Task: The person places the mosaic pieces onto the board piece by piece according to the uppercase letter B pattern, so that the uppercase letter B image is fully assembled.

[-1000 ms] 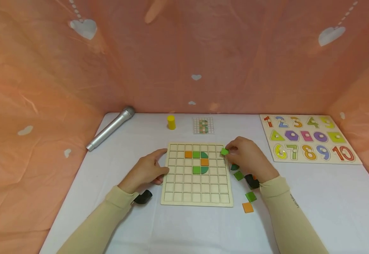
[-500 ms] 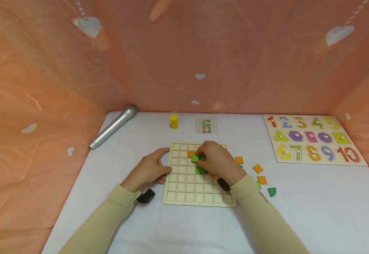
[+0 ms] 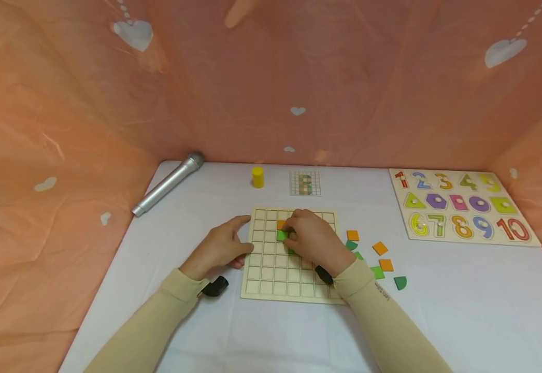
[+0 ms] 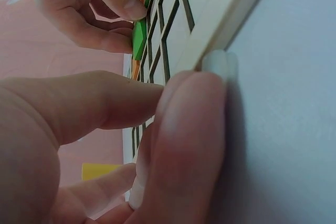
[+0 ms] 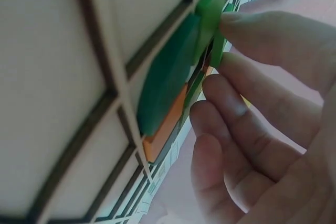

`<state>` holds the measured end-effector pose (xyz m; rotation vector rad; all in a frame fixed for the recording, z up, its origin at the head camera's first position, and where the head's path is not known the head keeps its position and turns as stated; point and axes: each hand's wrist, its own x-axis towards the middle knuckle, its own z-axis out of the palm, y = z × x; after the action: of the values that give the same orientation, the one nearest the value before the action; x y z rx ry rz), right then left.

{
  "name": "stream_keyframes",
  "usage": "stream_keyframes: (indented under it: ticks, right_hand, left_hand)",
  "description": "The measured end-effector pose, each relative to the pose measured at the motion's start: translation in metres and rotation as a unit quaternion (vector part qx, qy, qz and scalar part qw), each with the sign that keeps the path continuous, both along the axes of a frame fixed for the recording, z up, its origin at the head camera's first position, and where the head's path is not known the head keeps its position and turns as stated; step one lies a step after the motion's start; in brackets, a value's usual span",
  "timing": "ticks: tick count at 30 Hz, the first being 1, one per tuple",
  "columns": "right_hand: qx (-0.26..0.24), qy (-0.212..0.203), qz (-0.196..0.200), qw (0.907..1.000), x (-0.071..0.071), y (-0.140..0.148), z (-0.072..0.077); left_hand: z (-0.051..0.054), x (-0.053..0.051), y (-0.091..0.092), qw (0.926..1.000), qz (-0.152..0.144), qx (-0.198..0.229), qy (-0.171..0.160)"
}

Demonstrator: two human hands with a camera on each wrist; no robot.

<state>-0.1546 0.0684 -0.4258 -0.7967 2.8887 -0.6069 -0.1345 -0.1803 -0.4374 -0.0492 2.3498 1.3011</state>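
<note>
Peach-orange cloth [image 3: 271, 83] hangs behind a white table [image 3: 467, 305] and along both its sides, creased most on the left side [image 3: 42, 248]. Pale hearts are scattered over it; the two large ones, at upper left [image 3: 133, 35] and upper right [image 3: 505, 53], have dotted lines rising from them. The table's far edge runs along the foot of the back cloth. Light is soft, the left cloth brighter than the back.
</note>
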Motion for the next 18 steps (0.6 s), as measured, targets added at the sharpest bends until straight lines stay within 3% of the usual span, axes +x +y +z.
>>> stream_keyframes:
  ticks: [18]
  right_hand:
    - [0.002, -0.001, 0.005, 1.0, 0.0011, -0.0018, 0.001]
  left_hand:
    - [0.0018, -0.0002, 0.0004, 1.0, -0.002, -0.001, -0.003]
